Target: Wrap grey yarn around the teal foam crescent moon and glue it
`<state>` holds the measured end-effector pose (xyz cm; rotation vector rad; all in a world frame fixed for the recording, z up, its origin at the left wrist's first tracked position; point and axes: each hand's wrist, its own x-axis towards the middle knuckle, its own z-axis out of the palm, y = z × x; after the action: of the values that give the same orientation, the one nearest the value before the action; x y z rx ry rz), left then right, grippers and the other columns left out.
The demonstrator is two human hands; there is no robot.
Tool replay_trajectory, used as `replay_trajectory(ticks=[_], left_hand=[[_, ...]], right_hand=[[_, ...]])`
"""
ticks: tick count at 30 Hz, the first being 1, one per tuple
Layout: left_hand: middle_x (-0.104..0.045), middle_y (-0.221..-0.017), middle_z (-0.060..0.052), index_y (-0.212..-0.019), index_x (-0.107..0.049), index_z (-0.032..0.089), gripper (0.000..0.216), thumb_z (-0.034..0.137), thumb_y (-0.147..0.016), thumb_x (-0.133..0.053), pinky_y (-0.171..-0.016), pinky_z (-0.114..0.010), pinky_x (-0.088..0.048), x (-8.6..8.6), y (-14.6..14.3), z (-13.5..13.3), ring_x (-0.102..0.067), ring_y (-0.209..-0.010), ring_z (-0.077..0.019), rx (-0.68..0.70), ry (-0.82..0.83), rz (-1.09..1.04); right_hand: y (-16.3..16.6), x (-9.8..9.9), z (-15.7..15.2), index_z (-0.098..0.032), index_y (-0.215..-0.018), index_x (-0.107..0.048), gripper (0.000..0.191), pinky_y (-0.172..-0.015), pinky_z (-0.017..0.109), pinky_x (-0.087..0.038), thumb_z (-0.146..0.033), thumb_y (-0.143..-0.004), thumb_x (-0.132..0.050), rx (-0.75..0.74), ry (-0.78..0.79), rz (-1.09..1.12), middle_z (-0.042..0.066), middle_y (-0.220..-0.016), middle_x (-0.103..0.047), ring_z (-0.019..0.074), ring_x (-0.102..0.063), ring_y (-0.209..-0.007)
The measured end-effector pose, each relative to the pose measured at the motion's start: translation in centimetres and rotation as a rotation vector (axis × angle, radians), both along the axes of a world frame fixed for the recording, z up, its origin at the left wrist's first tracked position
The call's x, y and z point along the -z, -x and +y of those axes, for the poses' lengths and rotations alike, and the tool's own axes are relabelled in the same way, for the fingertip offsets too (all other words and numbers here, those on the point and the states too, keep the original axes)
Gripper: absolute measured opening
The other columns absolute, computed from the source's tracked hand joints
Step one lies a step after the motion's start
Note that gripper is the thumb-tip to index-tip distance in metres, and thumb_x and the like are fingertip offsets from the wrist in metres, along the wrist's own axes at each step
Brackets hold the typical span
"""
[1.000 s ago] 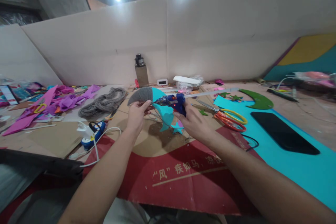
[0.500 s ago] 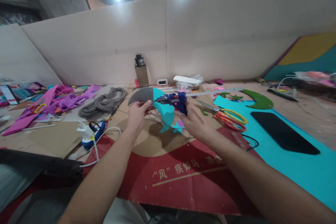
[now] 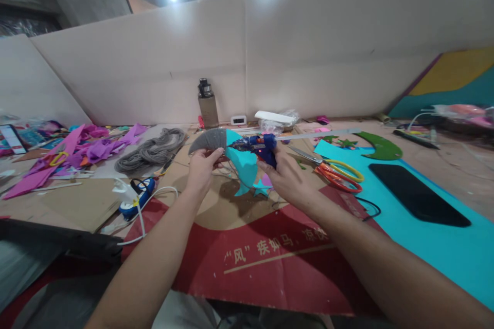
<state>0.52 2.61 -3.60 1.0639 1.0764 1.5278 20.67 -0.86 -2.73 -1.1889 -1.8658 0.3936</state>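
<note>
Your left hand [image 3: 206,163] pinches, between thumb and fingers, the grey-wrapped end of a turquoise crescent-shaped piece [image 3: 246,167], which is held up over the middle of a red-and-tan cardboard sheet [image 3: 266,280]. Grey cord covers its left portion; the remainder, curving down to a point, is bare turquoise. Your right hand [image 3: 284,172] is closed around the handle of a dark-blue glue gun [image 3: 266,150], a long translucent glue stick [image 3: 318,134] projecting from its rear. The nozzle points left, at the border between cord and bare surface, near your left thumb; whether it touches cannot be told. Just beyond the lower tip of the crescent lies a small turquoise star [image 3: 261,188]. To your right, metal scissors with orange and yellow handles [image 3: 340,175] lie near a flat black phone [image 3: 419,194], which rests on a turquoise sheet [image 3: 455,257]. To your left lies a loose coil of grey cord [image 3: 152,152].
</note>
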Motion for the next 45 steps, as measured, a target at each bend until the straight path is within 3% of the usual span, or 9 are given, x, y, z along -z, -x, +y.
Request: replay_trajectory(ticks=[9, 21, 30, 38, 45], left_hand=[[-0.068, -0.074, -0.006, -0.078, -0.064, 0.013, 0.03, 0.031, -0.06, -0.077, -0.049, -0.02, -0.041, 0.09, -0.01, -0.05, -0.064, -0.061, -0.0129, 0.009, -0.015, 0.018], [-0.068, -0.075, -0.005, -0.079, -0.065, 0.013, 0.03, 0.031, -0.059, -0.078, -0.047, -0.02, -0.041, -0.27, -0.19, -0.36, -0.064, -0.06, -0.0132, 0.024, -0.009, 0.035], [-0.068, -0.074, -0.005, -0.078, -0.065, 0.013, 0.029, 0.031, -0.06, -0.078, -0.047, -0.019, -0.041, -0.19, -0.19, -0.29, -0.064, -0.059, -0.0131, 0.032, -0.018, 0.042], [-0.069, -0.074, -0.004, -0.083, -0.065, 0.013, 0.03, 0.032, -0.062, -0.076, -0.048, -0.02, -0.041, -0.11, -0.21, -0.26, -0.064, -0.059, -0.0132, 0.039, -0.026, 0.076], [-0.069, -0.074, -0.004, -0.081, -0.065, 0.014, 0.031, 0.033, -0.06, -0.077, -0.048, -0.021, -0.04, -0.14, -0.27, -0.31, -0.063, -0.058, -0.0137, 0.047, -0.015, 0.069]], right_hand=[[0.1, -0.58, -0.31, -0.016, -0.122, -0.051, 0.039, -0.091, 0.047, -0.044, -0.033, -0.087, -0.047, 0.028, 0.046, -0.001, 0.016, -0.115, -0.061, 0.0297, -0.059, -0.101], [-0.15, -0.08, 0.0, -0.017, -0.129, -0.047, 0.043, -0.088, 0.044, -0.045, -0.029, -0.088, -0.046, 0.033, -0.039, 0.006, 0.014, -0.113, -0.063, 0.0285, -0.06, -0.097], [-0.24, -0.11, 0.16, -0.016, -0.127, -0.049, 0.041, -0.09, 0.045, -0.044, -0.03, -0.088, -0.046, 0.057, -0.036, 0.0, 0.014, -0.106, -0.066, 0.0299, -0.06, -0.099], [-0.35, -0.2, 0.21, -0.016, -0.122, -0.054, 0.038, -0.087, 0.043, -0.046, -0.032, -0.089, -0.045, 0.052, -0.042, 0.01, 0.013, -0.099, -0.068, 0.0279, -0.064, -0.089], [-0.39, -0.3, 0.28, -0.017, -0.124, -0.054, 0.039, -0.09, 0.044, -0.046, -0.031, -0.088, -0.045, 0.05, -0.061, 0.022, 0.014, -0.109, -0.066, 0.0296, -0.061, -0.099]])
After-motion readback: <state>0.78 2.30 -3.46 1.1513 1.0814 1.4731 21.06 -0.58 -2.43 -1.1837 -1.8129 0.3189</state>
